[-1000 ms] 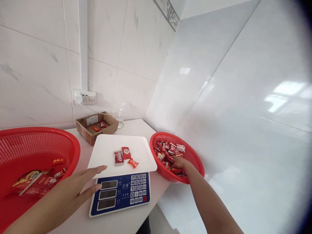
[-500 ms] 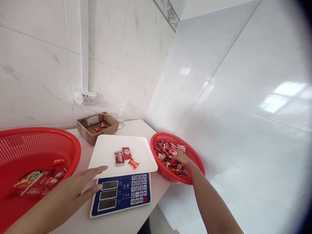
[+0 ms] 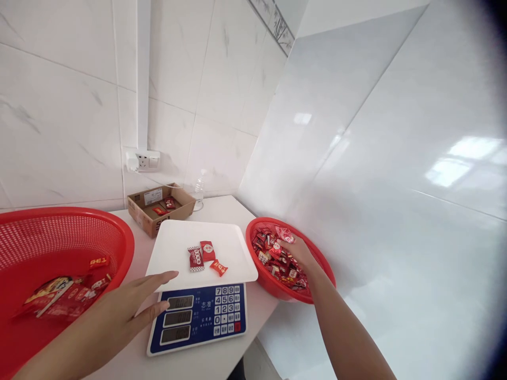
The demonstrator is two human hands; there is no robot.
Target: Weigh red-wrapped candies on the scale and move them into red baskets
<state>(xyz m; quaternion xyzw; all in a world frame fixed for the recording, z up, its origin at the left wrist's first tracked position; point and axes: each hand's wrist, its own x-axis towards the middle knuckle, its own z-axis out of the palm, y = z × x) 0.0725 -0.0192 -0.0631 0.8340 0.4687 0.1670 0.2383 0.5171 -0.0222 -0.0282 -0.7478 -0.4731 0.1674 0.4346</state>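
My right hand (image 3: 296, 252) reaches into a small red basket (image 3: 321, 261) full of wrapped candies and pinches a pink-and-white candy (image 3: 285, 235) lifted above the pile. My left hand (image 3: 125, 310) lies open and flat on the counter, fingertips touching the front left edge of the white scale tray (image 3: 229, 240). Three red wrapped candies (image 3: 204, 256) lie on that tray. The blue scale panel (image 3: 198, 317) with its displays and keypad sits just right of my left hand.
A large red basket (image 3: 63, 232) with several red packets stands at the left. A cardboard box (image 3: 160, 207) with a few candies sits at the back by a clear bottle (image 3: 198, 189) and a wall socket (image 3: 143, 160). Tiled walls close the corner.
My right hand rose from deep in the small basket's candy pile and now holds up a pink-and-white candy. The left hand stayed in place.
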